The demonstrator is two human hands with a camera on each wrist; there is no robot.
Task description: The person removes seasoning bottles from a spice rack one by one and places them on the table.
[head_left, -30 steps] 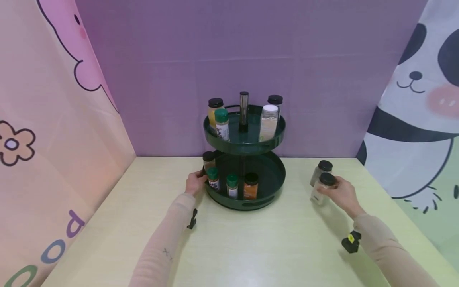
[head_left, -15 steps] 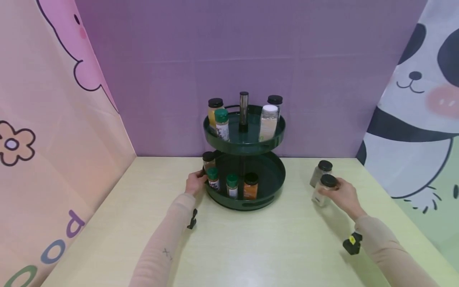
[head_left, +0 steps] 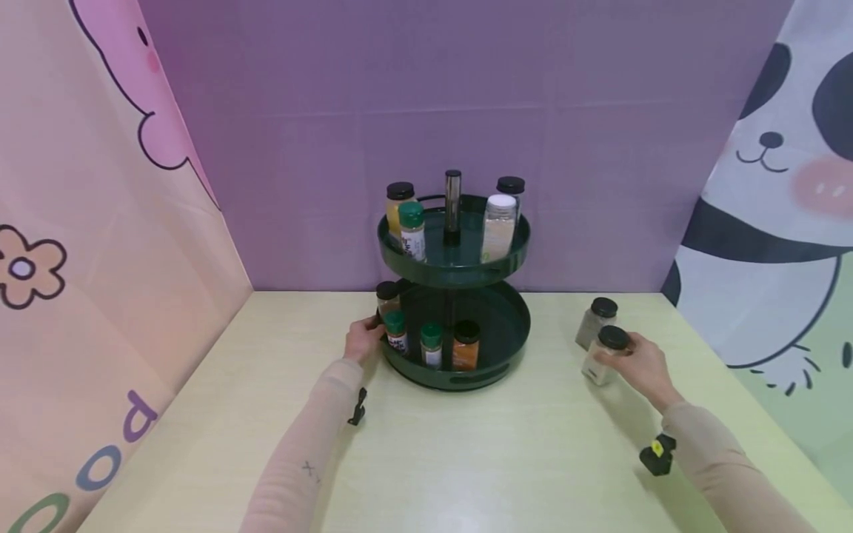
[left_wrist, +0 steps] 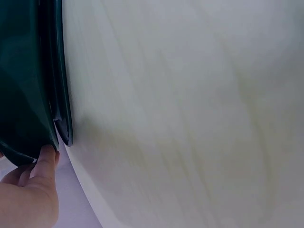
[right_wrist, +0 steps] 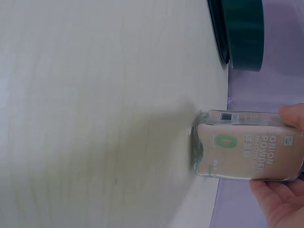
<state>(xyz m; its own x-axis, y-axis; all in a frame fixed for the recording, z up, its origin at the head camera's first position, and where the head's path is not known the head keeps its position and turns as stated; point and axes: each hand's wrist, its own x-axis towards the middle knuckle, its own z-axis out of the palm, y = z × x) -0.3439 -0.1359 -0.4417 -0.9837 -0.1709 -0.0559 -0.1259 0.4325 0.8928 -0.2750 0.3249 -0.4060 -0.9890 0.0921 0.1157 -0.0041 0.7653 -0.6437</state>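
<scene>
A dark green two-tier spice rack (head_left: 453,379) stands mid-table with seasoning jars on both tiers. My left hand (head_left: 363,340) pinches the lower tier's rim at its left side; in the left wrist view the thumb (left_wrist: 45,164) presses the green wall and some fingers are hidden behind it. My right hand (head_left: 641,364) holds a clear jar of onion powder (right_wrist: 251,149) with a black lid (head_left: 613,337), thumb on one side and fingers on the other. The jar is upright, its base at or just over the table. Behind it stands another black-lidded jar (head_left: 596,326).
On the lower tier, green-capped jars (head_left: 432,346) and an orange jar (head_left: 466,348) stand along the front. The upper tier bears a white-capped jar (head_left: 500,229) and a green-capped one (head_left: 412,233). A purple backdrop (head_left: 320,200) rises behind the table.
My right hand has shifted slightly right and toward me with the onion powder jar, widening its offset from the jar behind. The left hand and the rack look unmoved.
</scene>
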